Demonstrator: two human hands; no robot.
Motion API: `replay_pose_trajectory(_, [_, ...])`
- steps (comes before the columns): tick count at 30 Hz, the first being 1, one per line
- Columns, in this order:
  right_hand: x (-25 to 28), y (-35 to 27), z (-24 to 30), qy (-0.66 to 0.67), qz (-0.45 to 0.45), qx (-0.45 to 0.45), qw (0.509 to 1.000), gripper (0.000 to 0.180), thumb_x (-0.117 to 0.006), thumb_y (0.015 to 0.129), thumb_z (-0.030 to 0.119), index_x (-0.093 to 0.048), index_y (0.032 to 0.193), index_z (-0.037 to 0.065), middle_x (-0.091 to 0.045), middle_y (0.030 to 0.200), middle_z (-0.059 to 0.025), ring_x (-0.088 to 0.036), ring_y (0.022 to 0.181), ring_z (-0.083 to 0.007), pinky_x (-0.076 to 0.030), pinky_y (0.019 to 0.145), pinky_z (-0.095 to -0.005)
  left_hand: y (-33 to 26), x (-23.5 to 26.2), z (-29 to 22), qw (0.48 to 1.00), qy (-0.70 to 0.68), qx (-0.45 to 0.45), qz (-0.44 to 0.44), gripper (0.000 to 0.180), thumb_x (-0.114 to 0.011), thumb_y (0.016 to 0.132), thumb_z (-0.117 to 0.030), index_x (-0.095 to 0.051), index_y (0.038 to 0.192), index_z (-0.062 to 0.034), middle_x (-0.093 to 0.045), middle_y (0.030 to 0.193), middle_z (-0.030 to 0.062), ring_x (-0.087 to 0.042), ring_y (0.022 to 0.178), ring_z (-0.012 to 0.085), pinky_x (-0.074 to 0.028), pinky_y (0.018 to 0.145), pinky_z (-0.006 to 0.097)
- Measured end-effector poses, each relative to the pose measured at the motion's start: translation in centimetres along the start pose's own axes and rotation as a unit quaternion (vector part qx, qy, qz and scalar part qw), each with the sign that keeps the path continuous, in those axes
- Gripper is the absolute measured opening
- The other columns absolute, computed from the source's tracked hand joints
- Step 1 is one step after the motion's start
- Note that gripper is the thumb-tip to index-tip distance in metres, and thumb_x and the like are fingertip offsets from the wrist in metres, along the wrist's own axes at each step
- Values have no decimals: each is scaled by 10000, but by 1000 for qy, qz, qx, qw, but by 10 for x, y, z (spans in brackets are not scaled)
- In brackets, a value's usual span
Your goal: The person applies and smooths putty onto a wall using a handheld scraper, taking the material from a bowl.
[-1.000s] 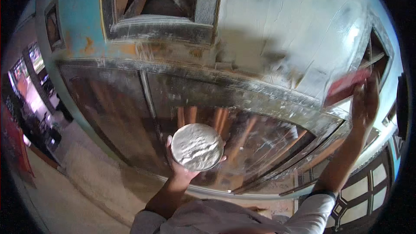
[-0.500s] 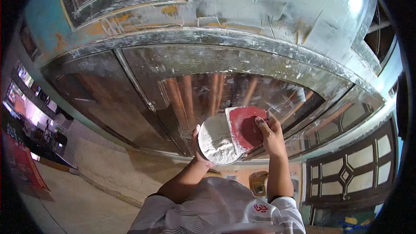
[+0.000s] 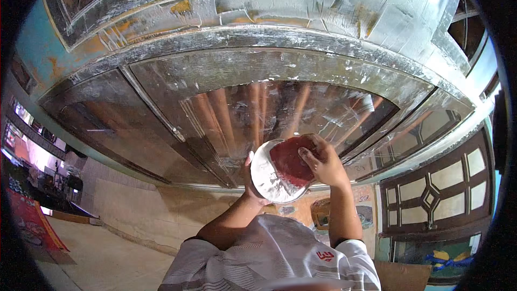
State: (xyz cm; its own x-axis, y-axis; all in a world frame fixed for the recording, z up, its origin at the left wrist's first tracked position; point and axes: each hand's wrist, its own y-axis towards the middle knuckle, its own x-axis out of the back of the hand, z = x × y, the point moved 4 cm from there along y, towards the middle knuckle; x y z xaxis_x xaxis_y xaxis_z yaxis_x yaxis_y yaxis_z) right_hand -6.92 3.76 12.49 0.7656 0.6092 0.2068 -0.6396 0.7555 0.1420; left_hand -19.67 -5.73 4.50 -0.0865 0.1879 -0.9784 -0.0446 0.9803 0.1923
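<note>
My left hand (image 3: pixel 253 184) is wrapped round the side of a round bowl (image 3: pixel 254 168), its thumb up along the near left rim. White putty (image 3: pixel 265 177) lies in the bowl with a rough, lumpy surface. In my right hand (image 3: pixel 327 164) is a flat red putty spreader (image 3: pixel 291 166), gripped with the thumb on top and the fingers behind. The spreader's broad edge reaches into the bowl over the putty, covering its right part. My right fingers have white smears on them.
Ahead stands a dark wooden door (image 3: pixel 215 64) with glass, spattered white. A patchily plastered wall (image 3: pixel 377 5) rises above it. To the right is a brown door (image 3: pixel 425 199) with pale panes. A red cloth (image 3: pixel 35 226) hangs at the far left, near the tiled floor (image 3: pixel 102 258).
My right hand has brought the spreader left and tilted it down into the bowl. The bowl has shifted slightly right in view, still in my left hand.
</note>
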Motion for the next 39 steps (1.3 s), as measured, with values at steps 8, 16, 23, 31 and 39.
replay_pose_trajectory(8, [-4, 7, 4, -56, 10, 8, 998, 259, -635, 975, 52, -610, 1213, -47, -714, 1024, -95, -610, 955, -147, -497, 903, -307, 1, -10, -2, 996, -30, -37, 75, 814, -375, 965, -692, -447, 1504, -86, -499, 1501, 171, -501, 1354, 383, -396, 1132, 581])
replay_pose_trajectory(16, [-7, 22, 2, -50, 19, 30, 998, 226, -622, 978, 57, -627, 1178, -48, -711, 1004, -78, -600, 921, -129, -506, 850, -303, 2, -11, 0, 999, 40, -8, -37, 818, -396, 958, -685, -436, 1510, -82, -487, 1512, 169, -496, 1354, 403, -410, 1118, 605])
replay_pose_trajectory(23, [2, 19, 0, 32, 27, -44, 998, 280, -628, 988, 61, -591, 1235, -64, -694, 1075, -86, -609, 969, -140, -513, 866, -303, 4, -19, 0, 999, 18, 4, 42, 829, -378, 950, -717, -414, 1527, -122, -422, 1561, 168, -432, 1392, 444, -398, 1052, 733])
replay_pose_trajectory(31, [15, 29, 9, -20, 23, -18, 999, 247, -620, 983, 74, -616, 1192, -59, -708, 1061, -102, -614, 964, -156, -510, 883, -318, 4, -29, 4, 999, 2, 4, 36, 798, -435, 940, -709, -440, 1522, -162, -421, 1572, 148, -424, 1380, 490, -353, 966, 846])
replay_pose_trajectory(39, [22, 38, 10, 1, 64, 4, 998, 232, -635, 981, 66, -618, 1181, -52, -681, 1023, -33, -584, 926, -129, -496, 848, -296, 5, -15, 5, 994, 89, -58, -21, 801, -447, 928, -725, -436, 1525, -192, -372, 1602, 136, -422, 1375, 508, -336, 959, 868])
